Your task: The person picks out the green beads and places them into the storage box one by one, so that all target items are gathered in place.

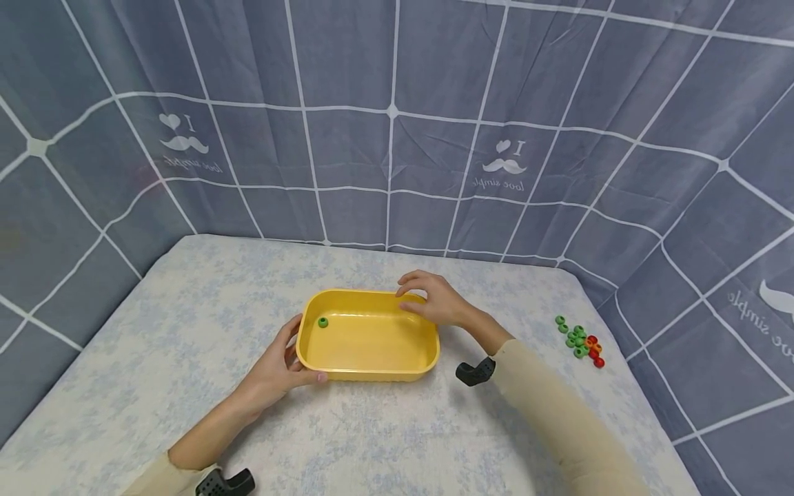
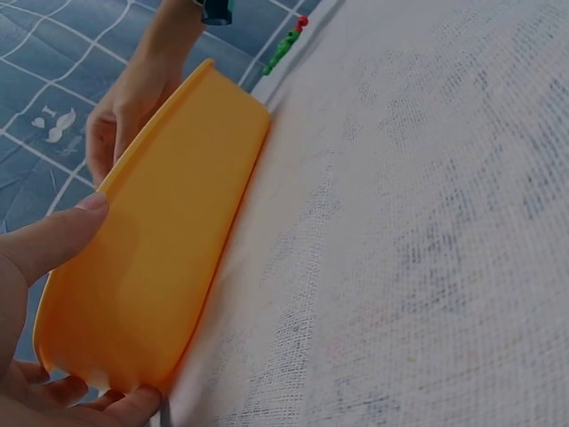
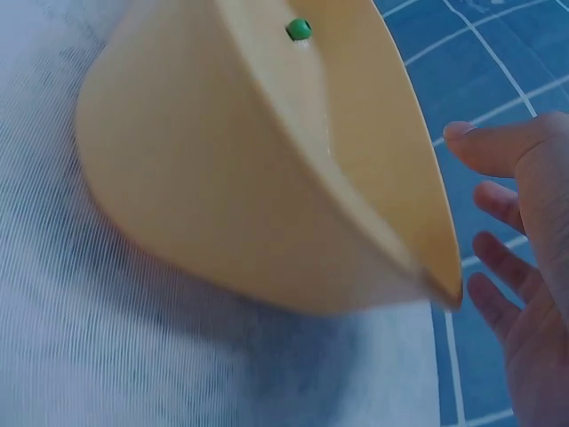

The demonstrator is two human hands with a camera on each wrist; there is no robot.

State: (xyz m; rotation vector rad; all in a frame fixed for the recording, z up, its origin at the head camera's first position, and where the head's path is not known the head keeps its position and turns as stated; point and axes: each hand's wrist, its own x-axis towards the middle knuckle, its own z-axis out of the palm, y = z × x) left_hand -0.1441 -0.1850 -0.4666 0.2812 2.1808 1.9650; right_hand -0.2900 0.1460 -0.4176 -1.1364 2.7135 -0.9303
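Note:
A yellow plastic tray (image 1: 372, 344) with rounded corners sits on the table. Inside it, toward the left end, is one small green bead (image 1: 323, 322) with a dark hole. My left hand (image 1: 274, 375) grips the tray's left end, its thumb on the near rim and its fingers curled around the outer wall, as the left wrist view shows. Over the tray's far right corner hovers my right hand (image 1: 434, 301), fingers loosely bent and apart, holding nothing. In the right wrist view its fingertips (image 3: 484, 289) are just off the rim.
A loose cluster of green beads (image 1: 572, 335) and red and orange beads (image 1: 593, 350) lies at the table's right side. The table wears a pale blue-patterned cloth (image 1: 384, 434). A grey-blue curtain (image 1: 347, 151) with white lines surrounds the back and sides.

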